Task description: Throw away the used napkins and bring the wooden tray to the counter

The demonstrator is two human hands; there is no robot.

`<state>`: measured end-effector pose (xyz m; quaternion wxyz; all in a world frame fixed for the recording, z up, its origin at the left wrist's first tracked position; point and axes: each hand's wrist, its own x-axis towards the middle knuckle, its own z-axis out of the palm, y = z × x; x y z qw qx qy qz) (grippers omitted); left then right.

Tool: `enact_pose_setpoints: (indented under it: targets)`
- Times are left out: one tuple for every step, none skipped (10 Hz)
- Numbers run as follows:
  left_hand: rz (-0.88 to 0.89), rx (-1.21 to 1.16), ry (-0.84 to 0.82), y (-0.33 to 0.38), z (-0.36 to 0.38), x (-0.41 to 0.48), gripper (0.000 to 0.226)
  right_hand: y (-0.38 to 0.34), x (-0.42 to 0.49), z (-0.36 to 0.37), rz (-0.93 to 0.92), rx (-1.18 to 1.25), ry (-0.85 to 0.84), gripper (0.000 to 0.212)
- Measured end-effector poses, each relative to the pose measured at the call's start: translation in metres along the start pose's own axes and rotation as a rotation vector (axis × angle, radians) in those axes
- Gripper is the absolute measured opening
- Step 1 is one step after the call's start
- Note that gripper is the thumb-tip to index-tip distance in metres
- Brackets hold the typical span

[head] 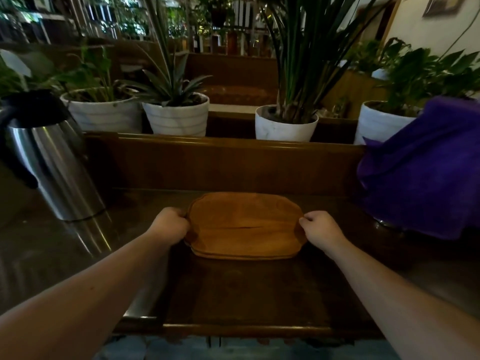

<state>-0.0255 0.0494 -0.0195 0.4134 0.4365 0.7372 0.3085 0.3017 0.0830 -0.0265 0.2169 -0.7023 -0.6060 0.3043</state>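
Orange-brown wooden tray (244, 224), oblong with clipped corners, lies flat on the dark counter (259, 294)

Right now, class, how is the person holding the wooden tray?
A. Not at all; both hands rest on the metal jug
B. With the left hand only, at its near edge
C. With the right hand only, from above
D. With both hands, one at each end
D: the left hand grips the left end of the wooden tray and the right hand grips its right end, while the metal jug stands untouched off to the left.
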Motion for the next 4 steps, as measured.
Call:
enact_pose_setpoints:
  targets:
    - [-0.004,0.046,0.017,0.001,-0.001,0.005,0.017,0.0,0.006,0.002,-0.006,-0.05,0.004,0.023]
    - [-0.017,0.078,0.008,0.0,-0.001,0.005,0.027,0.001,0.011,0.004,-0.034,-0.111,-0.004,0.024]
    - [-0.013,0.156,-0.011,0.003,-0.002,0.0,0.036,-0.004,0.014,0.0,-0.043,-0.232,-0.044,0.024]
    - [0.116,0.255,0.044,0.014,-0.007,-0.007,0.039,-0.017,0.016,-0.01,-0.158,-0.489,-0.026,0.049]
